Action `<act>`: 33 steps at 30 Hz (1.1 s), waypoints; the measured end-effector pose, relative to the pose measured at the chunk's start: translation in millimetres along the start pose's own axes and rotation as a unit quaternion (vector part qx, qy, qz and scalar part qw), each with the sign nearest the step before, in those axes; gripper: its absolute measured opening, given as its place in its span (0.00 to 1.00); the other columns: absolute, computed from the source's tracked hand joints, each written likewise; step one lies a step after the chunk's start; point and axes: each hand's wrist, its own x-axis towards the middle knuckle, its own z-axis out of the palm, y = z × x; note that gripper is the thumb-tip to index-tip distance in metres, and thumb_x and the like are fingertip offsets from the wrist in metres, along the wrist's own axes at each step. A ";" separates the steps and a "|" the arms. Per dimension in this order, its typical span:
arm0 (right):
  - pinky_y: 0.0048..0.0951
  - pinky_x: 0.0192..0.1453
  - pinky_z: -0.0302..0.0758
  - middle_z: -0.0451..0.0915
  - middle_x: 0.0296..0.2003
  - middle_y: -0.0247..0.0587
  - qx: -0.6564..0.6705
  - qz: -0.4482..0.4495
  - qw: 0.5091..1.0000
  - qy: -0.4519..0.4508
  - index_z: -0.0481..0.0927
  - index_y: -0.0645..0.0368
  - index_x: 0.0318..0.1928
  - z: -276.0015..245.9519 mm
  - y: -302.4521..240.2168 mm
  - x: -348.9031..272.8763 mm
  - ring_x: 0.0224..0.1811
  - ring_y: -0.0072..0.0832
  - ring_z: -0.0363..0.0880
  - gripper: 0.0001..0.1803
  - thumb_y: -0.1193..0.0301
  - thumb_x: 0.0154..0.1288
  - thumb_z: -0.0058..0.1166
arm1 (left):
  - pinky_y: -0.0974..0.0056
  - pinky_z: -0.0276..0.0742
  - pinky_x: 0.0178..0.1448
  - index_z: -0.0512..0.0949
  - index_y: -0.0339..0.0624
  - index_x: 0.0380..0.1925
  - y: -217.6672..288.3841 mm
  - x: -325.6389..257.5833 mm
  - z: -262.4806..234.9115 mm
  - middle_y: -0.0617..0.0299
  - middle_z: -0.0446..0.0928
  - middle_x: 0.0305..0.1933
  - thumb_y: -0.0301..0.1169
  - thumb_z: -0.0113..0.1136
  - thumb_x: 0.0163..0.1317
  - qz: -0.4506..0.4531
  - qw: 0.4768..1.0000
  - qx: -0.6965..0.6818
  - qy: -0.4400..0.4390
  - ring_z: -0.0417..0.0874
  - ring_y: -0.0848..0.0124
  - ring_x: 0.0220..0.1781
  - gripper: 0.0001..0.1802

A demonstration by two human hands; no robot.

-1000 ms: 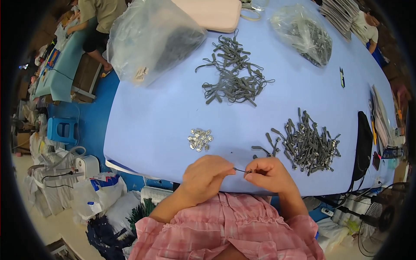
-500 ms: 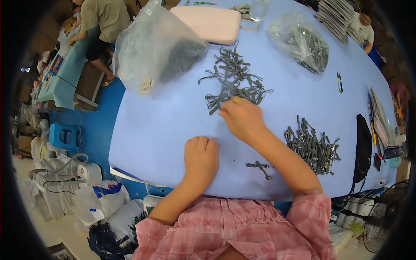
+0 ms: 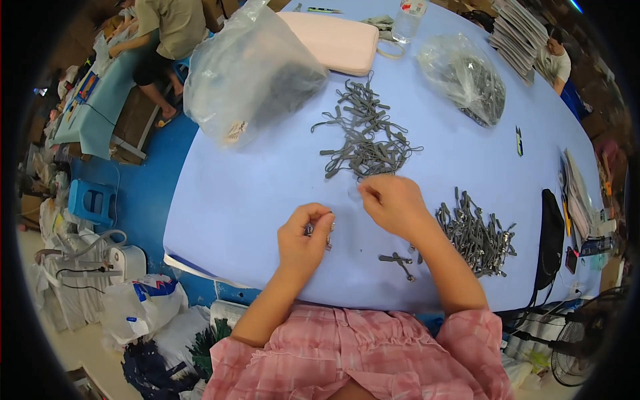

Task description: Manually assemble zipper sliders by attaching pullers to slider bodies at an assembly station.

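My left hand (image 3: 305, 239), palm turned up, is closed around small shiny metal pieces (image 3: 328, 244) that show between thumb and fingers. Just to its right, my right hand (image 3: 395, 205) is closed in a pinch over the table; what its fingertips hold is blurred and cannot be made out. Beyond it lies a loose pile of dark grey cord pulls (image 3: 370, 137) with thin loops. Beside my right forearm is a second pile of grey pulls with metal ends (image 3: 477, 237). A few separate pulls (image 3: 398, 260) lie near the table's front edge, partly behind that forearm.
On the blue table (image 3: 233, 200) stand a large plastic bag (image 3: 250, 80), a pink case (image 3: 337, 40), a water bottle (image 3: 408, 21) and a smaller bag of dark parts (image 3: 470, 83). Small snips (image 3: 519, 141) and a black pouch (image 3: 548, 233) lie right. Other people sit beyond.
My right hand has drawn back from the loose pile toward me. My left hand has turned from palm down to palm up, showing the metal pieces. The view has shifted slightly.
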 end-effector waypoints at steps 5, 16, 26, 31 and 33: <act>0.19 0.30 0.72 0.79 0.27 0.36 0.296 0.094 0.950 0.043 0.78 0.64 0.37 8.3 -22.1 -52.9 0.28 0.18 0.76 0.06 0.76 0.60 0.50 | 0.72 0.77 0.37 0.74 0.32 0.39 8.7 1.7 -4.3 0.56 0.80 0.32 0.22 0.54 0.59 -0.168 0.952 -0.251 -0.047 0.80 0.75 0.32 0.08; 0.23 0.26 0.75 0.76 0.30 0.41 0.196 -0.051 0.955 0.214 0.78 0.63 0.35 22.6 -33.5 -66.0 0.25 0.27 0.76 0.08 0.80 0.53 0.57 | 0.70 0.78 0.42 0.74 0.31 0.40 25.2 -16.3 2.2 0.55 0.79 0.35 0.20 0.53 0.59 -0.158 0.935 -0.308 -0.079 0.80 0.72 0.35 0.08; 0.27 0.22 0.72 0.72 0.29 0.38 0.040 -0.126 0.961 0.241 0.74 0.62 0.33 23.6 -27.5 -66.8 0.24 0.30 0.74 0.09 0.79 0.49 0.57 | 0.71 0.77 0.43 0.74 0.30 0.41 26.9 -20.0 12.3 0.56 0.78 0.36 0.20 0.54 0.59 -0.132 0.944 -0.294 -0.072 0.80 0.73 0.36 0.10; 0.26 0.22 0.72 0.71 0.28 0.37 0.001 -0.127 0.967 0.223 0.73 0.61 0.31 15.1 -29.1 -67.3 0.25 0.29 0.74 0.09 0.80 0.45 0.55 | 0.73 0.77 0.42 0.76 0.32 0.40 23.5 -22.4 12.2 0.58 0.79 0.36 0.20 0.56 0.58 -0.085 0.969 -0.225 -0.053 0.80 0.74 0.37 0.10; 0.26 0.22 0.72 0.70 0.27 0.37 -0.012 -0.131 0.967 0.217 0.73 0.61 0.30 14.8 -27.6 -67.4 0.25 0.29 0.73 0.09 0.80 0.44 0.55 | 0.73 0.76 0.41 0.77 0.32 0.40 26.3 -23.4 14.0 0.59 0.79 0.36 0.20 0.57 0.57 -0.087 0.973 -0.210 -0.044 0.80 0.75 0.37 0.10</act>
